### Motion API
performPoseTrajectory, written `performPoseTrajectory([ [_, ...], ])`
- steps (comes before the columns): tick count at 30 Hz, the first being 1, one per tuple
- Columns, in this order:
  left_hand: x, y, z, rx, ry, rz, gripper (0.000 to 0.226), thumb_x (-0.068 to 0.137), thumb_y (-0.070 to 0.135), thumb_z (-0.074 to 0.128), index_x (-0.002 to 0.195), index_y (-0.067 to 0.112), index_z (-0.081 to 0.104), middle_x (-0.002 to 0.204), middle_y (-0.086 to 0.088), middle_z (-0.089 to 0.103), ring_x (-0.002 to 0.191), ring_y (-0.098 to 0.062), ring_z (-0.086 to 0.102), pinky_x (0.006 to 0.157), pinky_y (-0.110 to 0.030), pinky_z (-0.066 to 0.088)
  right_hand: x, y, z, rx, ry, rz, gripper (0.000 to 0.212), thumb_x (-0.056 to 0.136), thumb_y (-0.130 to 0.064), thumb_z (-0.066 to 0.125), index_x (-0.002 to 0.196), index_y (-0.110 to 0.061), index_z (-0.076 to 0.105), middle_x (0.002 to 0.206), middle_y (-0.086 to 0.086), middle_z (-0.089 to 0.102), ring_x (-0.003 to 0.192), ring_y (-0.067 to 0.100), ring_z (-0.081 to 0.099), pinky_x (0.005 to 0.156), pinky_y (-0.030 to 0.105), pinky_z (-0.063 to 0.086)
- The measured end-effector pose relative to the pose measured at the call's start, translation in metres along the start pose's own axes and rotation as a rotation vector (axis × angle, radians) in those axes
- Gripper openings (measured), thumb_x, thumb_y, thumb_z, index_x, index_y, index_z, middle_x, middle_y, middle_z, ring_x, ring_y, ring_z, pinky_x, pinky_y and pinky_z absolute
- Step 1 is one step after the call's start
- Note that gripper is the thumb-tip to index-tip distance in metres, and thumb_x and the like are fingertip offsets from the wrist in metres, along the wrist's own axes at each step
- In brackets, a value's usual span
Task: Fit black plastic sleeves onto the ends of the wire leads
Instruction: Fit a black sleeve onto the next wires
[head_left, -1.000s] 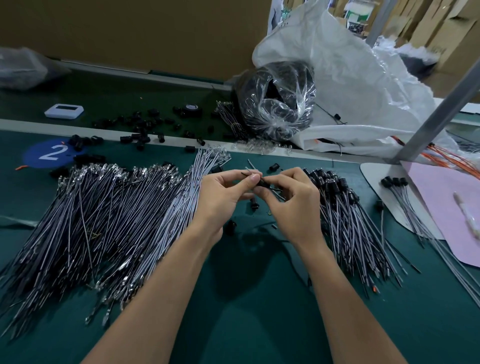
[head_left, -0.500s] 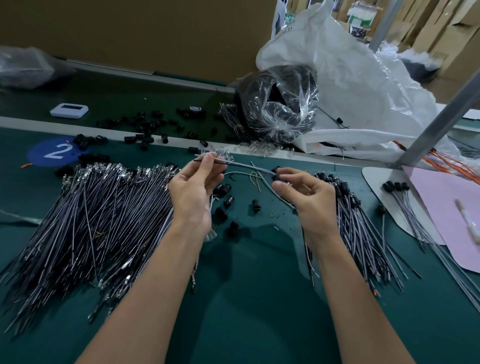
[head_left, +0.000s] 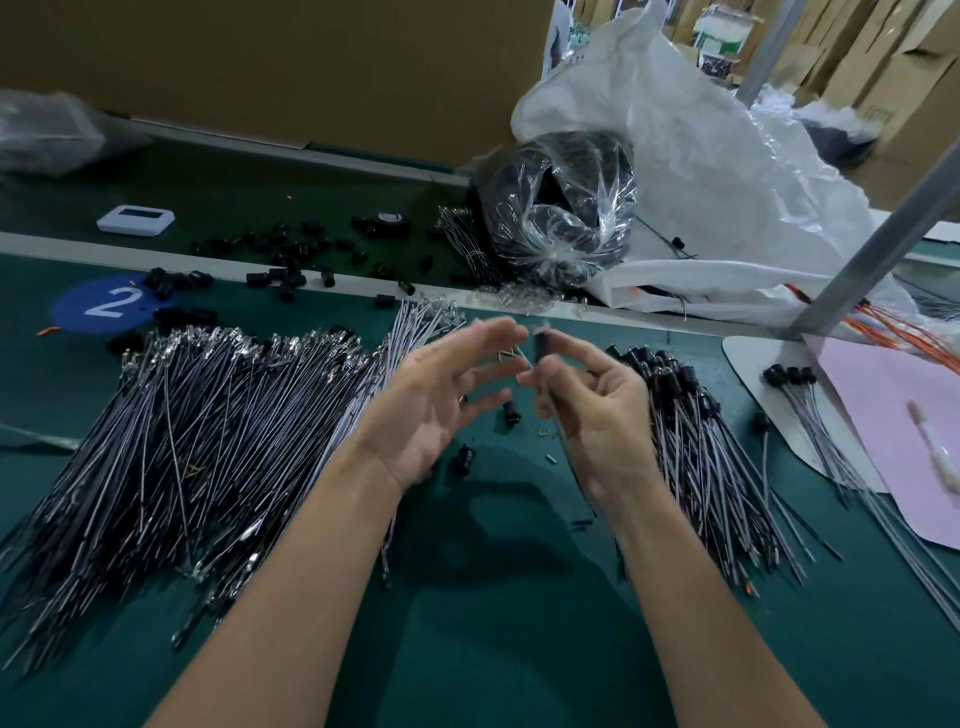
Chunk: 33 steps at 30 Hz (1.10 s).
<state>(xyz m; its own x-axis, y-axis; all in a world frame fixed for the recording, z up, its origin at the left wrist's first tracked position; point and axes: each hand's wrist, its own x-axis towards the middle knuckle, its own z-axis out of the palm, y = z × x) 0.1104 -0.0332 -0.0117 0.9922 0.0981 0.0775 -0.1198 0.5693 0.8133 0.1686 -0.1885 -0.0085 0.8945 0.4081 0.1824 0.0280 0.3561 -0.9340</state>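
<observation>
Head: black sleeve (head_left: 540, 347) in right hand (head_left: 602, 415)

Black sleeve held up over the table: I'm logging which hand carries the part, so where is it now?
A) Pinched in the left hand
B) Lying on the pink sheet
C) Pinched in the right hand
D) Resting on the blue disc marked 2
C: the black sleeve is pinched between thumb and fingers of the right hand, while the left hand beside it has its fingers spread and appears to hold nothing.
</observation>
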Motion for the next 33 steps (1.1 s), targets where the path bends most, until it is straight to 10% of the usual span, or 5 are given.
performPoseTrajectory([
  [8,0.007,-0.011,0.003,0.063,0.118,0.078,0.019,0.068,0.010,0.073,0.087,0.010,0.078,0.090,-0.011,0.076,0.081,-0.017,0.072,0.075,-0.025,0.058,-0.004,0.009,0.008,-0.317,-0.037,-0.062,0.032,0.083,-0.003,0.073,0.112,-0.008,0.060,0.076,0.007,0.075,0.063,0.013,0.063,0.063,0.021,0.053],
  [33,0.003,-0.004,0.015,0.161,0.257,0.215,0.024,0.080,0.028,0.067,0.101,0.021,0.075,0.099,-0.005,0.076,0.088,-0.013,0.070,0.077,-0.026,0.054,-0.003,0.010,0.010,-0.354,-0.023,-0.053,0.005,0.084,-0.003,0.070,0.084,-0.008,0.070,0.071,0.007,0.075,0.061,0.016,0.070,0.061,0.022,0.056],
])
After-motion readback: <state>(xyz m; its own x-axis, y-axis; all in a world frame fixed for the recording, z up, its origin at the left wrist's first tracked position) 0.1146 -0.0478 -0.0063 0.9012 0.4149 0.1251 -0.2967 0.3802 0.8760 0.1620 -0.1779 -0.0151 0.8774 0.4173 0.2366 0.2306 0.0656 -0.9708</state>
